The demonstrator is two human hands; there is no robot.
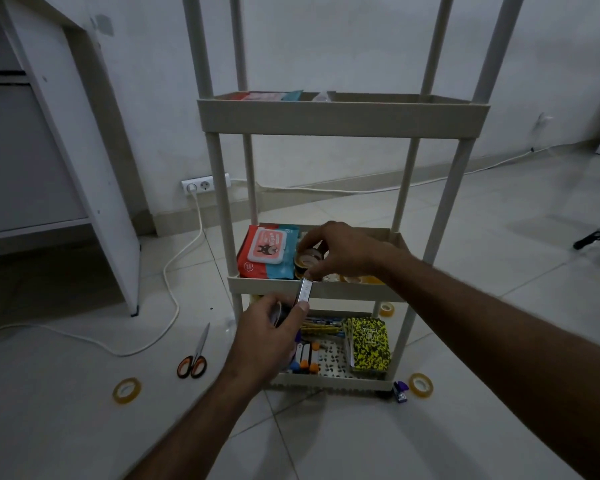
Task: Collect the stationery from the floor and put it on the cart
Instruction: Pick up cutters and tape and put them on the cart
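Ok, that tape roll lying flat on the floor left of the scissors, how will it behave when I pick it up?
The tape roll looks like a thin, hollow ring, so probably light and stiff. It lies flat on smooth tile, so it may slide when nudged; hooking a finger through the hole should help. Set on edge, it would likely roll.

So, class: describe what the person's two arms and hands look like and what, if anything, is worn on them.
Both forearms are bare with no sleeves in view. The left hand and right hand wear no gloves; no watch, bracelet or ring is visible on wrists or fingers.
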